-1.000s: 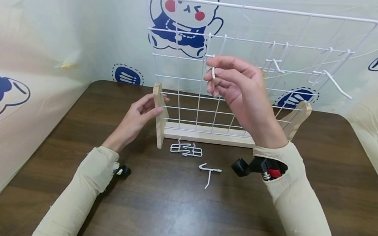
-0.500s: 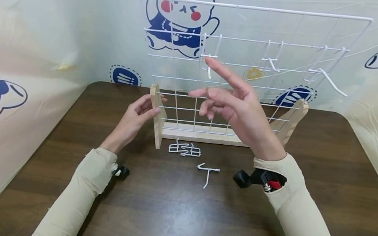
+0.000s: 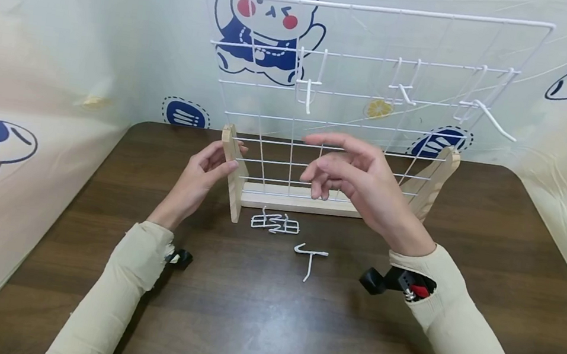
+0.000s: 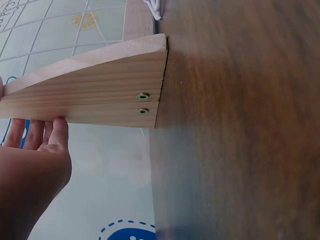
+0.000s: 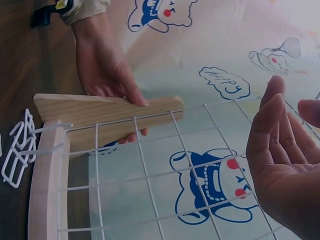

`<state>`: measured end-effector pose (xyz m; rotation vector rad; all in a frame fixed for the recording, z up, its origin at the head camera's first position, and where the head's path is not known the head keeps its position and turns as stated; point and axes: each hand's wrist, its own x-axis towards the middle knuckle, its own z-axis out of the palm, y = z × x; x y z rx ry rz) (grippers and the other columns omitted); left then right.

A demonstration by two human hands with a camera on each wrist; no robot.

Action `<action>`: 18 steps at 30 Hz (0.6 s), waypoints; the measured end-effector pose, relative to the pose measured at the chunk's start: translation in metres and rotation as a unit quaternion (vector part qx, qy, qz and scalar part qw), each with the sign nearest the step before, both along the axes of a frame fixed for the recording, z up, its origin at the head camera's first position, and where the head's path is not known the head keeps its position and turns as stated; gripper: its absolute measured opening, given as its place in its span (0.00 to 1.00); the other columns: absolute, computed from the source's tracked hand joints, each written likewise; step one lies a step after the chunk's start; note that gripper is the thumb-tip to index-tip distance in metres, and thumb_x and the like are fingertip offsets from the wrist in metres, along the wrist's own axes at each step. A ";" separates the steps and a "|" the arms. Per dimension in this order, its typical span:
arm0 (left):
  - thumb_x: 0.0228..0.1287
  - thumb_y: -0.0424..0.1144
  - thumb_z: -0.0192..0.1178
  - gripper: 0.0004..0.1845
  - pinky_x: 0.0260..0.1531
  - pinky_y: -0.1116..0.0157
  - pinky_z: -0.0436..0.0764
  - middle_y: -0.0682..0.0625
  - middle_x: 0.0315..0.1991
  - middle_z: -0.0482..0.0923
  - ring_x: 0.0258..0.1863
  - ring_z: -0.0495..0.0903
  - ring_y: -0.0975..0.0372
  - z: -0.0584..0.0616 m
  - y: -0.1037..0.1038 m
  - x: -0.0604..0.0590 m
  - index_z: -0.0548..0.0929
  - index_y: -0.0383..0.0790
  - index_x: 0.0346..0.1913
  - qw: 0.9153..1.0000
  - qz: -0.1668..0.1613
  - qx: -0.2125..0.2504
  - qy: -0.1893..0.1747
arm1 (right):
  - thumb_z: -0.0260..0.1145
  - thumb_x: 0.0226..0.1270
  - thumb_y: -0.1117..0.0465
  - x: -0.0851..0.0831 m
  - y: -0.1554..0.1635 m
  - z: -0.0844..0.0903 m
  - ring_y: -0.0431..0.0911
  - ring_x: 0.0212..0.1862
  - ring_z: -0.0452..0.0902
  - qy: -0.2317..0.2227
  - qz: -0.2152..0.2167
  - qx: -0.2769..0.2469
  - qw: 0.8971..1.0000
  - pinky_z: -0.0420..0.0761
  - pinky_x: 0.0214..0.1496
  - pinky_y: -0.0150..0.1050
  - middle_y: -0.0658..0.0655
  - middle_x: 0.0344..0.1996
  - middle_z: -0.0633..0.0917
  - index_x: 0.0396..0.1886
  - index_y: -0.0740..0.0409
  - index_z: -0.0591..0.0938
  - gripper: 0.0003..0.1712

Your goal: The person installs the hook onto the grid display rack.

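Note:
A white wire grid (image 3: 374, 57) stands upright in a wooden base (image 3: 301, 202) on the dark table. My left hand (image 3: 203, 175) grips the base's left wooden upright (image 3: 231, 164), thumb on one side and fingers on the other; the left wrist view shows that upright (image 4: 90, 90) against my fingers (image 4: 35, 132). My right hand (image 3: 348, 176) hovers open and empty in front of the grid's lower rows, fingers relaxed. Three white hooks hang on the grid: left (image 3: 307, 90), middle (image 3: 402, 91), right (image 3: 490, 117). A loose hook (image 3: 310, 258) lies on the table.
A small pile of white wire hooks (image 3: 275, 222) lies just before the base, also seen in the right wrist view as the pile (image 5: 17, 147). Cartoon-printed sheeting (image 3: 37, 49) walls the table on the left, back and right. Bare table (image 3: 263, 330) stretches toward me.
My right hand let go of the left hook on the grid, opened, and dropped down and back toward the lower rows. The left hand has stayed on the upright.

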<state>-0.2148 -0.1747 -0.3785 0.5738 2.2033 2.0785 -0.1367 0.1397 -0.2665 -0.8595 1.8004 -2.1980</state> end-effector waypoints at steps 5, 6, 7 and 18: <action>0.72 0.41 0.60 0.27 0.71 0.46 0.61 0.46 0.67 0.71 0.69 0.67 0.55 0.000 0.000 0.000 0.69 0.43 0.71 1.000 -0.001 0.002 -0.002 | 0.60 0.73 0.67 0.004 0.003 -0.007 0.54 0.29 0.79 -0.001 0.002 0.034 0.999 0.82 0.34 0.44 0.66 0.32 0.86 0.51 0.64 0.83 0.12; 0.72 0.42 0.60 0.27 0.71 0.46 0.61 0.46 0.67 0.71 0.69 0.67 0.55 0.000 0.000 0.000 0.69 0.44 0.71 1.000 -0.001 0.002 -0.002 | 0.61 0.73 0.67 0.005 0.004 -0.008 0.54 0.29 0.79 0.000 0.002 0.041 0.999 0.83 0.34 0.45 0.66 0.32 0.86 0.50 0.63 0.84 0.11; 0.72 0.41 0.60 0.26 0.71 0.46 0.61 0.46 0.67 0.71 0.69 0.67 0.55 0.000 0.000 0.001 0.69 0.44 0.70 1.000 -0.001 0.002 -0.002 | 0.61 0.72 0.67 0.005 0.004 -0.010 0.54 0.29 0.79 0.001 0.002 0.047 0.999 0.83 0.34 0.45 0.66 0.32 0.85 0.49 0.63 0.84 0.10; 0.72 0.41 0.60 0.26 0.71 0.47 0.61 0.46 0.67 0.71 0.69 0.67 0.54 0.001 0.001 0.000 0.70 0.44 0.70 1.000 -0.002 0.005 -0.001 | 0.61 0.73 0.67 0.013 0.015 -0.024 0.57 0.28 0.80 0.001 -0.004 0.081 0.997 0.80 0.30 0.39 0.68 0.31 0.85 0.47 0.68 0.83 0.09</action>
